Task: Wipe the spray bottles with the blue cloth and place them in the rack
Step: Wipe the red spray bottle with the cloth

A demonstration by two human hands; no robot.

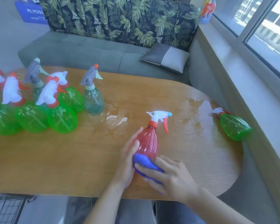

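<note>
At the lower left corner, under the table edge, part of a black wire rack (6, 209) is seen on the floor. On the left end of the wooden table (71, 159) a cluster of green spray bottles (31, 117) with white-and-red trigger heads is gathered, packed close together and touching one another. Among them a clear bottle with a grey trigger (35, 75) is partly hidden, and a second clear grey-trigger bottle (93, 97) stands upright at the right edge of the cluster. Just to the right of it, puddles of water (116, 118) are spread over the tabletop.

Near the middle of the table a red spray bottle (148, 143) with a white trigger head, red lever and pale blue nozzle is held upright, tilted slightly. Its left side is cupped by the left hand (128, 162), whose fingers are curved along the bottle body. The blue cloth (145, 164) is pressed against the lower part of the bottle by the right hand (170, 177), whose fingers are curled over the bunched cloth.

Farther right, another patch of water (204, 107) is seen, and beside it one green bottle (234, 126) is laid on its side at the table's right end, well apart from the others. Behind the table a grey sofa (95, 52) with a cushion (165, 57) is set along the window (265, 21).
</note>
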